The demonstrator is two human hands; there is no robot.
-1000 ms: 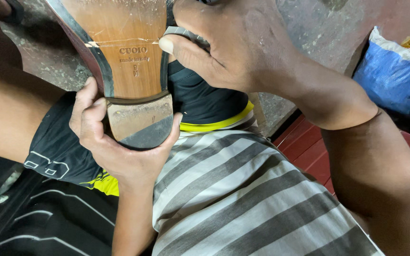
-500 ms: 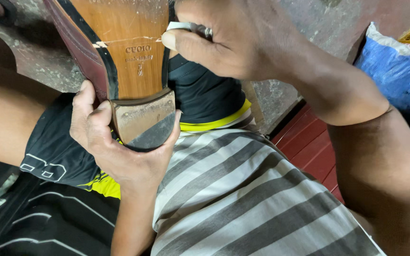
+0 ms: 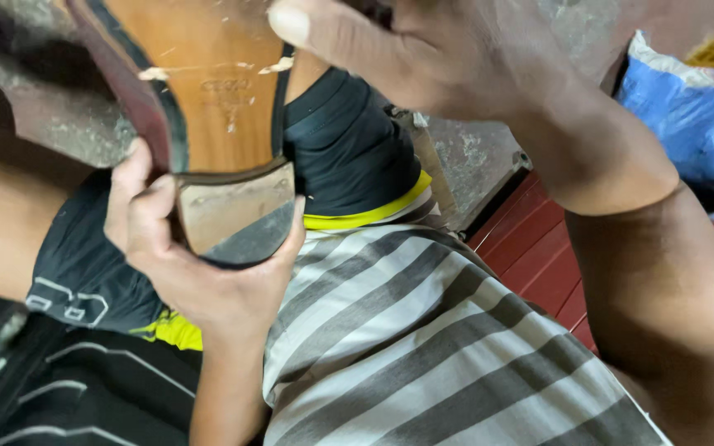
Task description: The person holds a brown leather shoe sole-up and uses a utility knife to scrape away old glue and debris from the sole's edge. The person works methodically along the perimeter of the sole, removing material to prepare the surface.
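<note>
- since half a second ago the right hand [image 3: 423, 58] has slid left along the top edge, its thumb now over the sole; whether it grips anything cannot be told.
- left hand [image 3: 200, 264] stays cupped around the heel of the shoe [image 3: 208, 107], grasping it.
- shoe is held sole-up above the lap, tan leather sole facing the camera, worn heel pad lowest.
- striped shirt [image 3: 423, 347] lies below; a blue bag [image 3: 687, 116] sits at far right.
</note>
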